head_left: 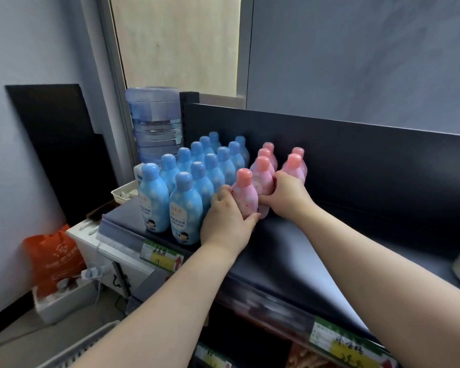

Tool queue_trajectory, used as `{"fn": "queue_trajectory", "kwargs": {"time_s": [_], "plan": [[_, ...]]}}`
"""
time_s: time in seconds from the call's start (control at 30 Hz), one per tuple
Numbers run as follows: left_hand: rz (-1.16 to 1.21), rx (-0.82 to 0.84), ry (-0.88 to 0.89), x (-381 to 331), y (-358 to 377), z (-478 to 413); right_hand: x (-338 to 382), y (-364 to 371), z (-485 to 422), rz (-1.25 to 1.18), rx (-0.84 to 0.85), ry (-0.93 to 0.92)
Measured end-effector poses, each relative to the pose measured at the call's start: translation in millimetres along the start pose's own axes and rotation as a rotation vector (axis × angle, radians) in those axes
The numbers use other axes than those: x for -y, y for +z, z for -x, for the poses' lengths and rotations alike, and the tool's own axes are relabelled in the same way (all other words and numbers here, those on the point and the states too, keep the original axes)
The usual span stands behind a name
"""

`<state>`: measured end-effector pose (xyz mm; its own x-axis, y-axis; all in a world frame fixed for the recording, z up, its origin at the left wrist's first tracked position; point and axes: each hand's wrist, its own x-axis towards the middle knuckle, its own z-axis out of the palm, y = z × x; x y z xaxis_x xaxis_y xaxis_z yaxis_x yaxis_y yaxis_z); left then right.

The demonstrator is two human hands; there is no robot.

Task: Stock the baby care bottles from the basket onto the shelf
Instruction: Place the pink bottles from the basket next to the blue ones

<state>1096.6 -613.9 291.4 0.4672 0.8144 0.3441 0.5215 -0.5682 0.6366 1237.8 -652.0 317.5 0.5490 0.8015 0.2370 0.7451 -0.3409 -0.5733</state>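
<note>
The left hand point(225, 221) curls its fingers round the front pink bottle point(246, 193) on the shelf point(290, 251); the right hand point(287, 197) wraps its fingers round the next pink bottle point(263, 179).

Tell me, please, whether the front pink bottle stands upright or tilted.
Slightly tilted: the pink bottle leans its cap toward the blue bottles; the left hand grips it.
</note>
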Motion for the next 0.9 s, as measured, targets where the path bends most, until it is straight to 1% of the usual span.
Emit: {"fn": "queue_trajectory", "kwargs": {"time_s": [0.07,0.13,0.23,0.27,0.33,0.4,0.57,0.67,0.73,0.8,0.9], "plan": [[-0.007,-0.002,-0.004,-2,2,-3,-2,3,-3,0.101,-0.064,-0.048],[-0.009,-0.004,-0.002,-2,3,-6,-2,4,-4,0.202,-0.058,-0.073],[-0.009,-0.001,-0.006,-3,4,-10,-2,5,-5,0.154,-0.063,0.001],[-0.004,-0.001,-0.01,-3,5,-11,-4,4,-4,0.16,-0.028,-0.007],[0.0,0.0,-0.019,-4,6,-14,-2,3,-8,0.113,-0.023,0.023],[-0.014,0.007,-0.022,-6,7,-17,0,-3,-6,0.092,0.021,0.053],[-0.022,0.017,-0.037,-5,12,-23,5,-17,7,0.145,0.044,0.07],[0.007,0.055,-0.045,-3,8,-18,15,-24,25,0.136,0.054,0.078],[0.044,0.086,-0.001,-2,-1,-4,22,-29,41,0.086,0.021,0.054],[0.098,0.095,0.079,2,-14,17,33,-31,61,0.098,-0.065,-0.014],[0.143,0.094,0.197,19,-41,54,51,-23,90,0.115,-0.102,-0.071]]}}
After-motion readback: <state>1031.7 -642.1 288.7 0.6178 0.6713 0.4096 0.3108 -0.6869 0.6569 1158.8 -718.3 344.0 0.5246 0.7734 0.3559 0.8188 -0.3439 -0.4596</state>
